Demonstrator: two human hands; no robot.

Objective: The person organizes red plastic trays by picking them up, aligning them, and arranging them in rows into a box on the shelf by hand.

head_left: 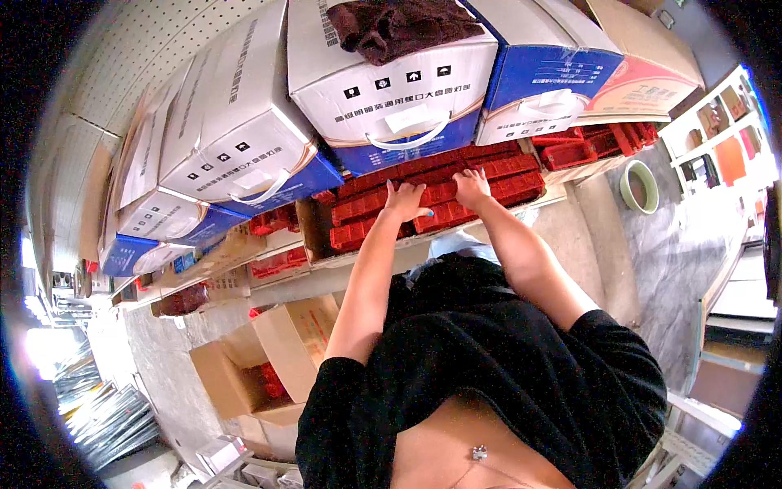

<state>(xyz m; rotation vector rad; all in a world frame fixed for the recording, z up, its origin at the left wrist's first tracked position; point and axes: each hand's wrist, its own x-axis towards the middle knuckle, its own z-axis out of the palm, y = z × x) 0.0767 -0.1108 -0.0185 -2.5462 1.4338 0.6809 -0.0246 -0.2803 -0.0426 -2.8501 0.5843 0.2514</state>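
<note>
Pieces (441, 192), red, under 2 hands (403, 200) (471, 189)

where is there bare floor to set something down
Bare floor shows beside the green bucket and left of the open carton. The shelf is crowded: red pieces under the left hand and right hand, printed boxes above.
</note>
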